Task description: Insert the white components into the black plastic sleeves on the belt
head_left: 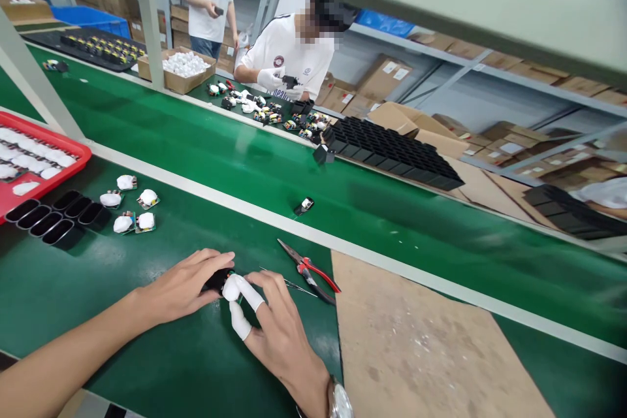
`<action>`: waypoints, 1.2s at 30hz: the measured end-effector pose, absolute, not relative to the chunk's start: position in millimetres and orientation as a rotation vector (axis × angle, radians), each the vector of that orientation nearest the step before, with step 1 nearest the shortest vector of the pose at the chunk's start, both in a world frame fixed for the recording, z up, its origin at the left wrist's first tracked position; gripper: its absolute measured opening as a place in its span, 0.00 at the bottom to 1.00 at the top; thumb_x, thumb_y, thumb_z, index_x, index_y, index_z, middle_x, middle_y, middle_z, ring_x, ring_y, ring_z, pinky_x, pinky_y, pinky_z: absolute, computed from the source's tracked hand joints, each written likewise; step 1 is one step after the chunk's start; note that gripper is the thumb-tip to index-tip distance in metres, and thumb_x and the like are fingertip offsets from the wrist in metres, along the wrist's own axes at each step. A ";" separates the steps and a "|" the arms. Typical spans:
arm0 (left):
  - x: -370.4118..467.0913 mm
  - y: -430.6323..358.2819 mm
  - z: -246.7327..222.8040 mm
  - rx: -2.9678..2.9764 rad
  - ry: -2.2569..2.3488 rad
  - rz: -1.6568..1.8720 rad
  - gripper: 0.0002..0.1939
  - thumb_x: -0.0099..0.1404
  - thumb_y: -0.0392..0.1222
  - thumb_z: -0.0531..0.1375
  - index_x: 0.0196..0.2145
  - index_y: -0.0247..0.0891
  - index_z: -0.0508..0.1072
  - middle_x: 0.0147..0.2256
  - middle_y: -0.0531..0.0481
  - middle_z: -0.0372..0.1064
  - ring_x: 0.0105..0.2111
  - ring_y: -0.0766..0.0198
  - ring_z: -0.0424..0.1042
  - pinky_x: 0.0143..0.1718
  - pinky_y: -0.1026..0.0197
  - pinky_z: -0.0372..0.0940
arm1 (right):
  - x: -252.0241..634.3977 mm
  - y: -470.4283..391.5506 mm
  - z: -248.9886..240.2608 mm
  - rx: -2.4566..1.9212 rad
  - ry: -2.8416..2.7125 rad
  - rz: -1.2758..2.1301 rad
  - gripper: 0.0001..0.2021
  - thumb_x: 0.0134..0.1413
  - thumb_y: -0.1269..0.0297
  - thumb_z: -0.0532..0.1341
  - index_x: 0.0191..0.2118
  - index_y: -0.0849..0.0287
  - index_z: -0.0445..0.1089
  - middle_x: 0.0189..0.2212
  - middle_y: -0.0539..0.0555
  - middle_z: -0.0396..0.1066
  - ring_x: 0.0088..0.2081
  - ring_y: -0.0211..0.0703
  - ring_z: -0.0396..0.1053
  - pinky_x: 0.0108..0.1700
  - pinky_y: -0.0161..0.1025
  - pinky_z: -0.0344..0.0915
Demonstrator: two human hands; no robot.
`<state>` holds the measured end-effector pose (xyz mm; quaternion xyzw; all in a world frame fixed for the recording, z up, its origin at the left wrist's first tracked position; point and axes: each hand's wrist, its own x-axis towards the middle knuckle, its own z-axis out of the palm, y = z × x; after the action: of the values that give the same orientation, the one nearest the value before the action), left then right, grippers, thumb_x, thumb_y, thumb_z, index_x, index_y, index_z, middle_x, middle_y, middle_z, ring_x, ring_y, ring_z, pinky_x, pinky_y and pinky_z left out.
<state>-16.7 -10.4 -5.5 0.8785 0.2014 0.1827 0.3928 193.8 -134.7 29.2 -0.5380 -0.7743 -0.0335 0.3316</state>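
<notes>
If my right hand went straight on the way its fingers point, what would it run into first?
The white-topped part already at the right hand's fingers, then apparently the black case in the left hand; exact depth is unclear.

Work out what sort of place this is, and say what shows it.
Probably a small-electronics assembly workshop: a long green strip, apparently a conveyor, runs between work surfaces; circuit boards with white lumps lie beside black casings; and shelves behind hold cardboard boxes.
</notes>
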 end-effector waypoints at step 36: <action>-15.6 -13.7 -4.3 2.106 0.639 0.214 0.36 0.74 0.48 0.61 0.73 0.56 0.49 0.67 0.50 0.66 0.63 0.51 0.71 0.62 0.47 0.69 | 273.7 -144.0 -11.2 -1.996 -2.012 -0.383 0.18 0.58 0.85 0.51 0.43 0.64 0.75 0.43 0.65 0.73 0.46 0.55 0.74 0.48 0.53 0.77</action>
<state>-15.6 -13.7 -4.3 0.8511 0.2582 0.0865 0.4488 273.7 -144.0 -11.2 -0.6911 -0.6965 -0.1326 0.1402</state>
